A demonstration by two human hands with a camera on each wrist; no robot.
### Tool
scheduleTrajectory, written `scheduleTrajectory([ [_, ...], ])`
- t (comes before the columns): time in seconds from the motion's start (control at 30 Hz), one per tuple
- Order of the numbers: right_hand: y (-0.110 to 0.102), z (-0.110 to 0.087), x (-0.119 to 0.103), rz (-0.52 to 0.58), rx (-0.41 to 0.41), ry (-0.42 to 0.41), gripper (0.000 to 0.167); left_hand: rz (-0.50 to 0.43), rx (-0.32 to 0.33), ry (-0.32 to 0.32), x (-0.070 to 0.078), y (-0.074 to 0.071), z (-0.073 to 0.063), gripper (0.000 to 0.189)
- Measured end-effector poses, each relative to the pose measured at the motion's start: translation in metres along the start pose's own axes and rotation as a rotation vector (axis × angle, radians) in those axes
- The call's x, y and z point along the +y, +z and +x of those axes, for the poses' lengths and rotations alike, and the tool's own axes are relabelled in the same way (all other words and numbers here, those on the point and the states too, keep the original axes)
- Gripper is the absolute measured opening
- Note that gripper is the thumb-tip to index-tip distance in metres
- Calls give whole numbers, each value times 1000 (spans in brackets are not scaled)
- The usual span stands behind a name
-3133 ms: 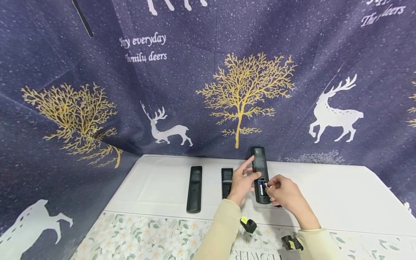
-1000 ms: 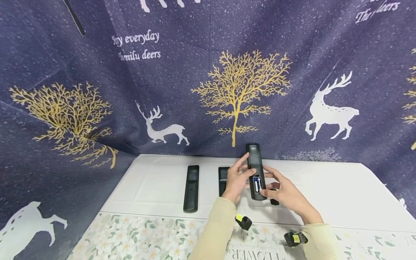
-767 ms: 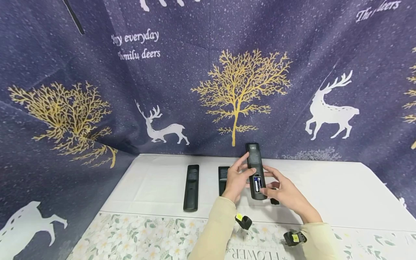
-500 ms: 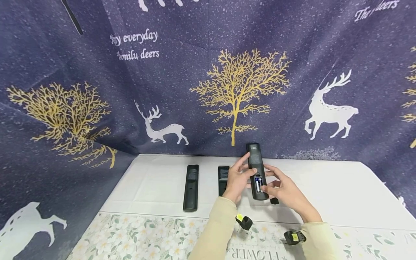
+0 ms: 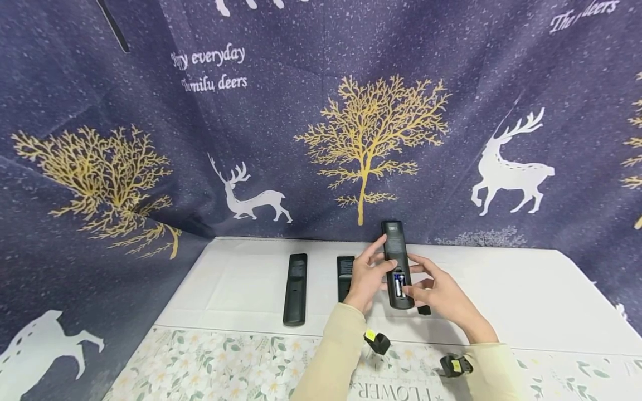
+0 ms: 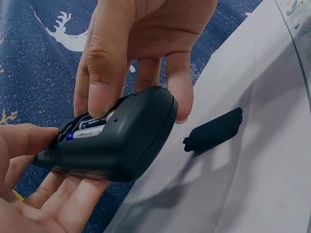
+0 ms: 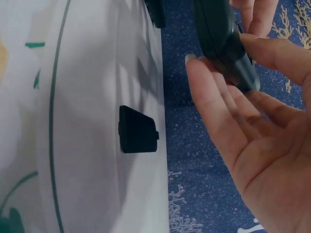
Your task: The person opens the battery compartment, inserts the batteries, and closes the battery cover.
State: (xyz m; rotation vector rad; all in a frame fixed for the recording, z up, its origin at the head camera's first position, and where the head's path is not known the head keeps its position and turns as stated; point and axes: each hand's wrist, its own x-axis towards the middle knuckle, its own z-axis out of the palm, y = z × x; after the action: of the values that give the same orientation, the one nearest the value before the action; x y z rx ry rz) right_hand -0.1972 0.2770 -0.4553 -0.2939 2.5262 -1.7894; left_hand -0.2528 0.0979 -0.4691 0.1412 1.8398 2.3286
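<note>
Raised above the white table, a black remote control point(image 5: 395, 245) has its back facing up and its battery compartment uncovered. Two blue-and-silver batteries point(image 6: 86, 133) lie side by side inside. My left hand point(image 5: 365, 279) grips the remote's left side, thumb on the back near the compartment. My right hand point(image 5: 442, 298) holds the lower right side, with its thumb pressing on the battery nearer to it and other fingers behind the remote. Below, the black battery cover point(image 7: 138, 131) lies on the table, partly hidden by my right hand in the head view.
Another black remote point(image 5: 295, 289) lies face down at left on the table point(image 5: 241, 278). A third remote point(image 5: 345, 273) lies partly behind my left hand. A dark blue deer-print curtain point(image 5: 281, 139) hangs at the table's back edge. Black wrist cameras point(image 5: 377, 342) are strapped to both wrists.
About three seconds ago my right fingers pinched a battery at the compartment. Now both batteries lie inside, and my right hand is around the remote with its thumb on one. Lately almost nothing moves.
</note>
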Motion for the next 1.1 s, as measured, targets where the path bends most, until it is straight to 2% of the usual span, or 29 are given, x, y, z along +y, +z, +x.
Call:
scheduleTrajectory([
  [0.17,-2,-1,-1,-63,24,-18,75,0,3,6,0,0,0,61],
  [0.37,-9,-3,0,-303,104,-46,51,5,16,6,0,1,0,61],
  [0.5,-15,-3,5,-426,115,-40,48,5,16,1,0,0,0,61],
  [0.63,-19,-3,11,-516,88,-2,49,10,14,-1,0,0,0,60],
  [0.83,-21,-3,20,-563,35,79,52,11,16,-4,0,0,0,60],
  [1.1,-19,-2,28,-561,29,90,44,9,24,-3,0,0,0,61],
])
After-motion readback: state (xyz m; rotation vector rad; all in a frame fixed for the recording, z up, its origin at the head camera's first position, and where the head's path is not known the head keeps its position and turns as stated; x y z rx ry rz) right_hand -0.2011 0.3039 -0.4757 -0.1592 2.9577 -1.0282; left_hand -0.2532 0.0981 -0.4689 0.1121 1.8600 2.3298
